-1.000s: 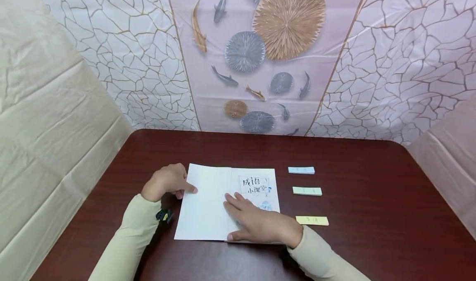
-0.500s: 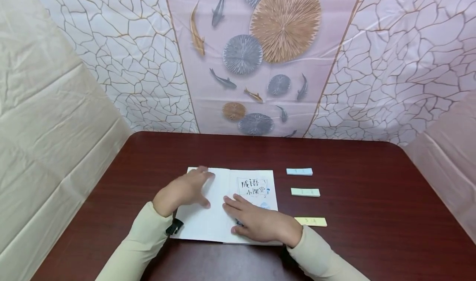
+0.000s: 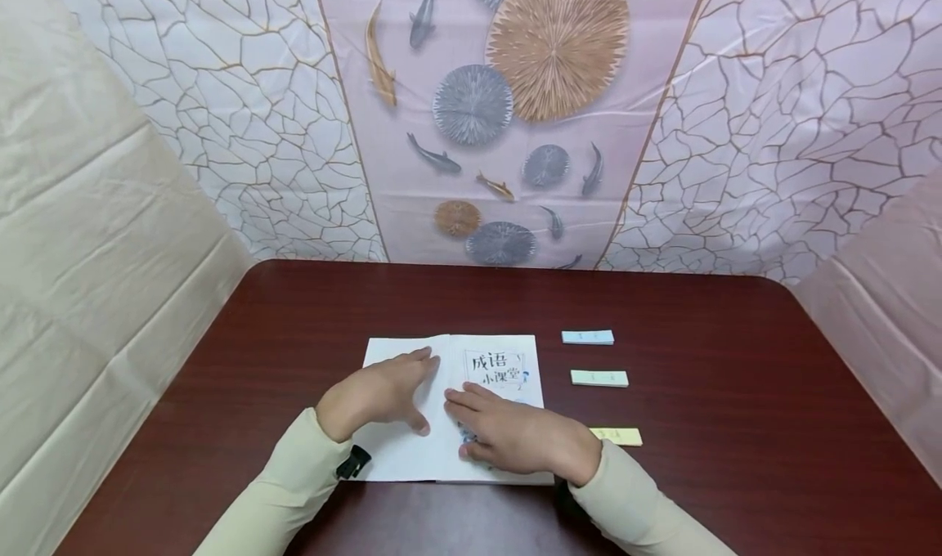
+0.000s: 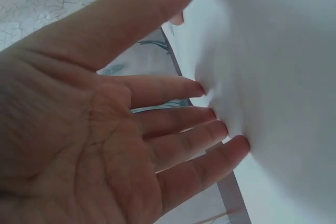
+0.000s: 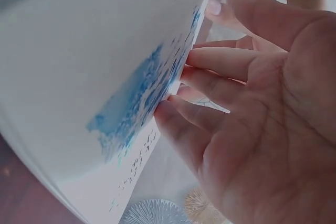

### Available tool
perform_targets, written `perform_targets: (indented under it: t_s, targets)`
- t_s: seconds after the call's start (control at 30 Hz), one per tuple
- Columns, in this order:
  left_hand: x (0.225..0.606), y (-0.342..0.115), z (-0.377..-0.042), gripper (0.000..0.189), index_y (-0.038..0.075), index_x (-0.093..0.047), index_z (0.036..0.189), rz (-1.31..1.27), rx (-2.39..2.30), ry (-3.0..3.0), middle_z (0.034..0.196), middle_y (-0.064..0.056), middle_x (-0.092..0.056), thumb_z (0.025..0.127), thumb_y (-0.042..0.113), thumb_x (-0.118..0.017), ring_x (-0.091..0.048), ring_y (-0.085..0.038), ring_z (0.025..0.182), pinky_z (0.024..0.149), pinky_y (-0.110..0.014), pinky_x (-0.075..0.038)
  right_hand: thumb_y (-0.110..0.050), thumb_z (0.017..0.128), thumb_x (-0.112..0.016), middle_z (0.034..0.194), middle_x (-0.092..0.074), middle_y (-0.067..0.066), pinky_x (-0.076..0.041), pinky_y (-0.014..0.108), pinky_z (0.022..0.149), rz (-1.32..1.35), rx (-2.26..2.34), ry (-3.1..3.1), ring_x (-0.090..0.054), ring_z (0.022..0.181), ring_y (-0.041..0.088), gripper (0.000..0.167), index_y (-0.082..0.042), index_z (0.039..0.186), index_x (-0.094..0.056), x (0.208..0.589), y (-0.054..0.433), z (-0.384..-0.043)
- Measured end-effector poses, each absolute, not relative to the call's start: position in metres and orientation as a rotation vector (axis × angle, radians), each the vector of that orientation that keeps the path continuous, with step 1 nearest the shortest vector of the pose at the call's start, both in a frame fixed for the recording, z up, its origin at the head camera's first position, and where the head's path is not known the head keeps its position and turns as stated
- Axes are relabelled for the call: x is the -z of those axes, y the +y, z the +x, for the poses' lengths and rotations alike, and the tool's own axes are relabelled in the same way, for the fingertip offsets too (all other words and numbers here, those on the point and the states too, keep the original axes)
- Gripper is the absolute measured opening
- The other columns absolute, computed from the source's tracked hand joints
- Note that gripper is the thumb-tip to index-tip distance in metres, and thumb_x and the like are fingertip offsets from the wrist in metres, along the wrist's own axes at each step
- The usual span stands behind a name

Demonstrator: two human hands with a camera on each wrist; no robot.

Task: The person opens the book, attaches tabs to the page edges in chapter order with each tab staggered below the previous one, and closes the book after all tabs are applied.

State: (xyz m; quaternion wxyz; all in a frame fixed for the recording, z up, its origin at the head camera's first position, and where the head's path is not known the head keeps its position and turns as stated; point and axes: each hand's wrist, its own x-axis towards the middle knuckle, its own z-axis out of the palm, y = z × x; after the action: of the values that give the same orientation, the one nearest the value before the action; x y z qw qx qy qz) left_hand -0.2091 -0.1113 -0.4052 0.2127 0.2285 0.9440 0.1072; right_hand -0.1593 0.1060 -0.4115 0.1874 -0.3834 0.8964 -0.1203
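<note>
An open book (image 3: 397,462) lies flat on the table, its left page blank white and its right page printed with large Chinese characters and a blue picture (image 5: 126,108). My left hand (image 3: 383,396) rests on the left page near the spine, fingertips touching the paper, as the left wrist view shows with the fingers (image 4: 194,169) spread and fairly straight. On the right page lies my right hand (image 3: 515,437), covering much of the lower print. Its fingertips press the paper beside the blue picture in the right wrist view. Neither hand grips anything.
Right of the book, a blue paper strip (image 3: 587,338), a green strip (image 3: 599,378) and a yellow strip (image 3: 618,437) lie in a column on the dark red table (image 3: 736,360). The yellow one sits close to my right forearm. A patterned curtain (image 3: 500,131) hangs behind the table.
My left hand has moved right, from the left page's outer edge onto the page near the spine. The left page now lies flatter. My right hand has stayed on the right page.
</note>
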Motion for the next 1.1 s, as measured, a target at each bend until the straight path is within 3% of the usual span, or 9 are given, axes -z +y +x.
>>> perform_targets:
  t_s: [0.13,0.27,0.4,0.57,0.73,0.87,1.1]
  targets:
    - [0.407,-0.112,-0.207,0.097,-0.001,-0.046,0.156,0.630,-0.311,2.635,0.166,-0.021,-0.038,0.077,0.024,-0.097,-0.040,-0.034,0.153,0.123,-0.047,-0.035,-0.025,0.107,-0.064,0.161,-0.047,0.011,-0.035,0.039,0.123,-1.171,0.332,2.562,-0.040,0.152,0.028,0.054,0.000,0.153,-0.051,0.409,0.106,-0.160]
    - [0.409,-0.111,-0.206,0.096,-0.001,-0.047,0.155,0.631,-0.336,2.636,0.166,-0.022,-0.039,0.076,0.022,-0.097,-0.042,-0.035,0.151,0.122,-0.047,-0.036,-0.022,0.102,-0.072,0.140,-0.059,0.012,-0.047,0.035,0.110,-1.253,0.361,2.627,-0.056,0.129,0.024,0.040,-0.001,0.135,-0.064,0.407,0.107,-0.164]
    - [0.409,-0.110,-0.205,0.096,-0.002,-0.048,0.155,0.619,-0.347,2.635,0.165,-0.022,-0.040,0.076,0.021,-0.097,-0.044,-0.036,0.150,0.122,-0.048,-0.037,-0.022,0.100,-0.076,0.131,-0.062,0.013,-0.050,0.037,0.103,-1.171,0.408,2.658,-0.059,0.118,0.024,0.037,-0.001,0.129,-0.068,0.403,0.111,-0.168]
    - [0.410,-0.111,-0.206,0.097,-0.001,-0.047,0.156,0.607,-0.351,2.627,0.166,-0.021,-0.039,0.076,0.021,-0.097,-0.042,-0.037,0.151,0.122,-0.048,-0.035,-0.021,0.098,-0.077,0.136,-0.061,0.014,-0.050,0.044,0.107,-0.961,0.448,2.689,-0.058,0.125,0.028,0.045,-0.002,0.138,-0.066,0.397,0.121,-0.176]
    - [0.411,-0.111,-0.209,0.100,0.000,-0.045,0.158,0.627,-0.336,2.616,0.167,-0.020,-0.037,0.078,0.032,-0.096,-0.039,-0.036,0.153,0.124,-0.048,-0.033,-0.022,0.098,-0.078,0.149,-0.055,0.018,-0.045,0.051,0.114,-0.735,0.489,2.754,-0.052,0.137,0.035,0.054,-0.003,0.146,-0.061,0.394,0.140,-0.190]
    - [0.411,-0.109,-0.208,0.099,-0.002,-0.046,0.156,0.635,-0.363,2.624,0.166,-0.022,-0.038,0.080,0.039,-0.094,-0.038,-0.036,0.154,0.124,-0.047,-0.032,-0.021,0.100,-0.075,0.148,-0.053,0.023,-0.047,0.052,0.109,-0.639,0.500,2.803,-0.051,0.136,0.038,0.056,0.002,0.148,-0.057,0.392,0.162,-0.204]
    - [0.416,-0.100,-0.204,0.091,-0.009,-0.053,0.144,0.645,-0.454,2.727,0.146,-0.025,-0.059,0.083,0.048,-0.089,-0.062,-0.035,0.130,0.111,-0.046,-0.048,-0.025,0.104,-0.069,0.157,-0.042,0.032,-0.038,0.063,0.115,-0.445,0.580,2.823,-0.036,0.148,0.051,0.063,0.008,0.153,-0.046,0.398,0.196,-0.228]
